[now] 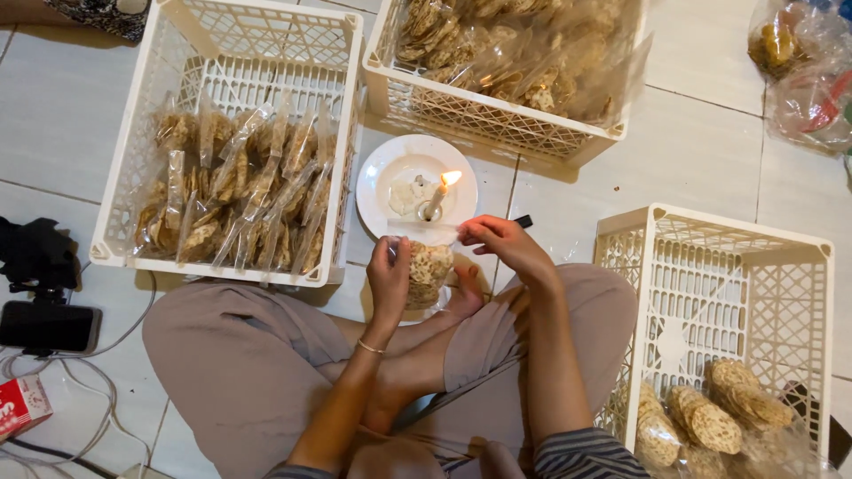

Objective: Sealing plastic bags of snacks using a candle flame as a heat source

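My left hand [389, 277] grips a clear plastic bag of round brown crackers [429, 271] from the side. My right hand [504, 243] pinches the open top edge of that bag and holds it stretched flat. The bag's edge lies close to the flame of a short lit candle [437, 199], which stands on a white plate [380, 176] on the tiled floor. I sit cross-legged, with my knees spread to either side of the bag.
A cream crate [124, 177] at the left holds several sealed cracker bags. A second crate [497, 115] behind the plate is full of bagged crackers. A third crate [710, 266] at the right holds loose cracker stacks. A phone [49, 326] and cables lie at left.
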